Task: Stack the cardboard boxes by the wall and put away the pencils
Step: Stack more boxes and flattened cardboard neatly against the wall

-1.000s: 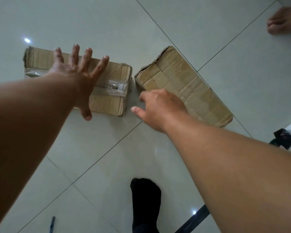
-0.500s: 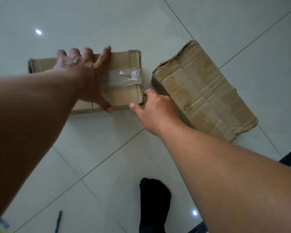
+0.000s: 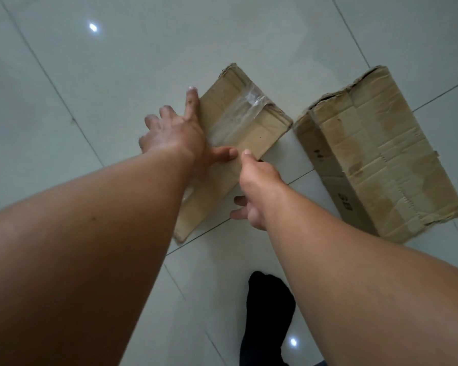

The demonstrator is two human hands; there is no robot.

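Pale glossy floor tiles [image 3: 117, 75] carried two cardboard boxes. Half a second before, the taped box [image 3: 238, 133] lay crosswise with the left hand [image 3: 175, 136] flat on top; by this moment it had turned lengthwise between both grips. The left hand pressed its left edge, fingers spread, thumb across the top. The right hand [image 3: 254, 186] clasped the right edge, thumb on top, fingers curled under and mostly hidden. Just right of that grip, apart from it, sat the larger box [image 3: 381, 159]. A black sock [image 3: 267, 313] was cut off below. The box's near end hid behind the left forearm.
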